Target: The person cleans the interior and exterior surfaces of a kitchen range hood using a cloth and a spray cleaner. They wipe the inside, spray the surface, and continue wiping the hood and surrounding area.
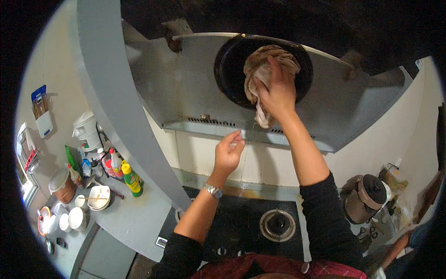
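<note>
My right hand (pixel 280 92) grips a bunched, soiled cloth (pixel 271 55) and presses it against the round black recess (pixel 230 69) in the underside of a grey metal range hood (pixel 195 80). Lower and to the left, my left hand (pixel 229 151) is raised in front of the hood's slotted lower edge, its fingers curled and the thumb close to the fingertips. Whether anything small is between them cannot be told. A metal watch is on the left wrist. Beneath both arms lies a black gas hob (pixel 244 216) with a round burner (pixel 277 225).
On the left counter (pixel 129 212) stand white bowls (pixel 77 219), a yellow-capped green bottle (pixel 132 180), sauce bottles and a lidded brown container (pixel 62 186). A grey panel (pixel 139 115) curves past the hood. A cooker (pixel 366 198) stands at right, near another person's arm (pixel 395 249).
</note>
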Available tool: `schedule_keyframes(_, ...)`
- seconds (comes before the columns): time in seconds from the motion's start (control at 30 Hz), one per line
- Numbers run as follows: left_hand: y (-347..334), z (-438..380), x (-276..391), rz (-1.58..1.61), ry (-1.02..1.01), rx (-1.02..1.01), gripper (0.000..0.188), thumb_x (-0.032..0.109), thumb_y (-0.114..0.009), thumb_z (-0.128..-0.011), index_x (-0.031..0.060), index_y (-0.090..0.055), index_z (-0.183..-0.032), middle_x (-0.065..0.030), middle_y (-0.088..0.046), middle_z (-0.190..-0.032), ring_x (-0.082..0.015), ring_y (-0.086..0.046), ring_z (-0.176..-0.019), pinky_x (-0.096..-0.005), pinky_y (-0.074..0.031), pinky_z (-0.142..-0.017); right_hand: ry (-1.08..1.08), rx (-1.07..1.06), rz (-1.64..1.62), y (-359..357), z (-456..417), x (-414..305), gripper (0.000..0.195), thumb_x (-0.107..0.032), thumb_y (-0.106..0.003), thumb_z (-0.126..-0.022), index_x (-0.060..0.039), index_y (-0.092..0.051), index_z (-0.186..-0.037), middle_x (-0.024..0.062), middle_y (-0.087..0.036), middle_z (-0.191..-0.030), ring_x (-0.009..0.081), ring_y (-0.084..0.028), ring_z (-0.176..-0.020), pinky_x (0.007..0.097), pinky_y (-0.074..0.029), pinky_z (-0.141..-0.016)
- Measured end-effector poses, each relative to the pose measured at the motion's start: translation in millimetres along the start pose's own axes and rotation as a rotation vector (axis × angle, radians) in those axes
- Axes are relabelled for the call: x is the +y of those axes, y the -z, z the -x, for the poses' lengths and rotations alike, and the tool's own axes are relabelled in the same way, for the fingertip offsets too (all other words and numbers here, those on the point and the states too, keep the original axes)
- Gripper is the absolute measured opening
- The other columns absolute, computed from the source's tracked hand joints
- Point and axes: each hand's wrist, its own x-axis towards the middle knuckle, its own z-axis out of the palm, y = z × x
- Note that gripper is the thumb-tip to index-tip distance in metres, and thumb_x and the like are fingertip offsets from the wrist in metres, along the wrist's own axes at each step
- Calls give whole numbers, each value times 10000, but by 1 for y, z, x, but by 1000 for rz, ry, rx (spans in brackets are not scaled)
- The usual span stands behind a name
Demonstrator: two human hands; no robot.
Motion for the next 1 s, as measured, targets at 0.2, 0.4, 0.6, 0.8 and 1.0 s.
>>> schedule_keyframes(0.2,11,35,-50,5,114,55,279,118,-640,-876,-10,-639,-1124,-116,-672,-988,-165,-633,-897,-274,-518,-747,197,-99,355,-50,-25,28,700,-398,-693,-780,-63,-432,-1336,196,-493,-1183,350,-538,-1084,454,-404,-941)
schedule_keyframes(0.4,0,57,-75,51,322,51,192,111,-652,-867,1,-685,-1021,-80,-692,-898,-132,-631,-833,-274,-506,-685,-37,-170,322,-54,-27,28,759,-495,-714,-735,-35,-452,-1280,222,-516,-1154,382,-537,-1095,460,-426,-953)
schedule_keyframes(0.6,-2,41,-51,14,227,96,172,110,-622,-891,-2,-680,-1009,-13,-673,-895,-68,-566,-768,-229,-461,-685,-333,-15,25,-56,-3,31,933,-455,-755,-709,15,-298,-1373,319,-438,-1258,473,-469,-1176,462,-434,-971)
schedule_keyframes(0.8,-21,-62,25,2,-210,250,238,130,-614,-886,-37,-645,-1053,-132,-672,-987,-170,-628,-853,-283,-506,-751,-132,-259,211,-45,-11,53,818,-177,-752,-696,-50,-320,-1379,302,-400,-1326,451,-453,-1207,456,-441,-970)
schedule_keyframes(1.0,-55,-186,42,34,-354,305,423,244,-586,-896,-50,-563,-1199,-248,-601,-1151,-364,-591,-1069,-389,-455,-932,100,-257,368,-45,-26,55,534,-37,-631,-763,-87,-449,-1263,211,-480,-1253,388,-536,-1131,443,-536,-825)
